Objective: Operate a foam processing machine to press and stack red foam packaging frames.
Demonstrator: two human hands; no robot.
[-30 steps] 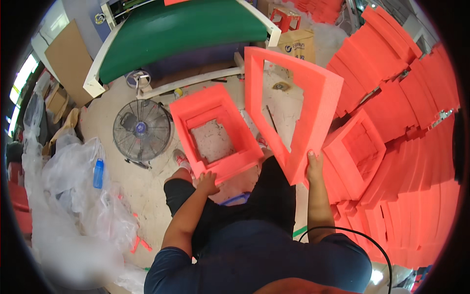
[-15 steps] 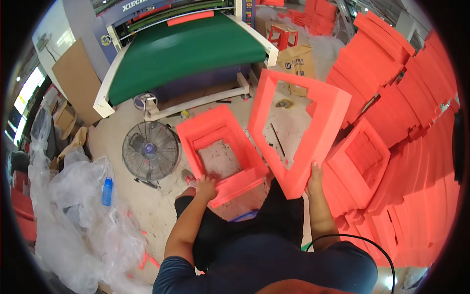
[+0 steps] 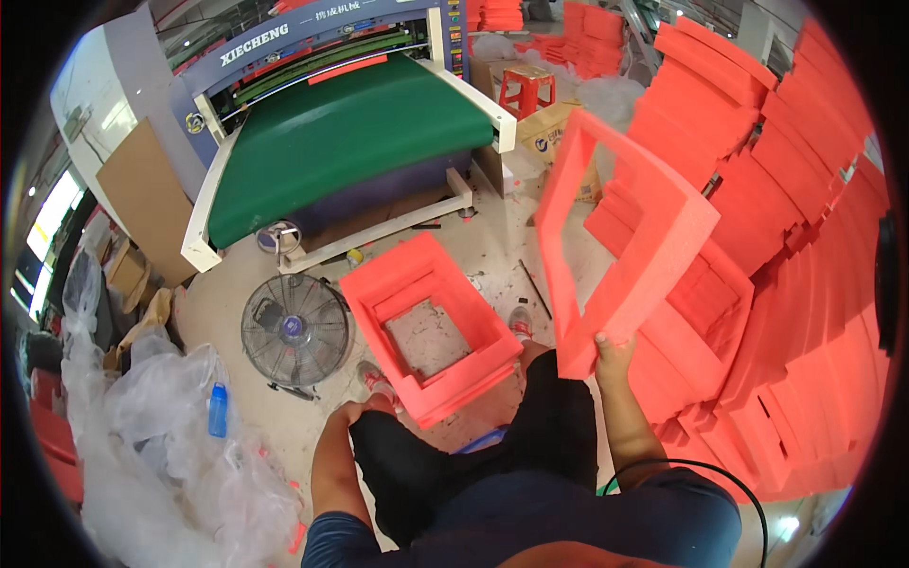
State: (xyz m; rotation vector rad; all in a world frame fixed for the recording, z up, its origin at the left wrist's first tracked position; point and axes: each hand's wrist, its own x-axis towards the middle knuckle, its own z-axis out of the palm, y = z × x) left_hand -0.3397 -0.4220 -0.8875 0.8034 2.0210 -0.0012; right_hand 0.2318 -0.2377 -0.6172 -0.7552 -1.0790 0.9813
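Closest to me, the person's left hand [image 3: 365, 408] is down by the left knee, apart from the foam; I can't tell how its fingers are set. The right hand [image 3: 614, 356] is closed round the lower corner of a red foam frame [image 3: 648, 275], holding it tilted up. Just left of that, a thick foam frame [image 3: 462, 378] lies between the shoes [image 3: 520, 323]. Beside it stands a round fan [image 3: 295, 327], with stacked foam [image 3: 805, 284] crowding the right. Farther off are a machine's green belt [image 3: 350, 142] and a red stool [image 3: 526, 87].
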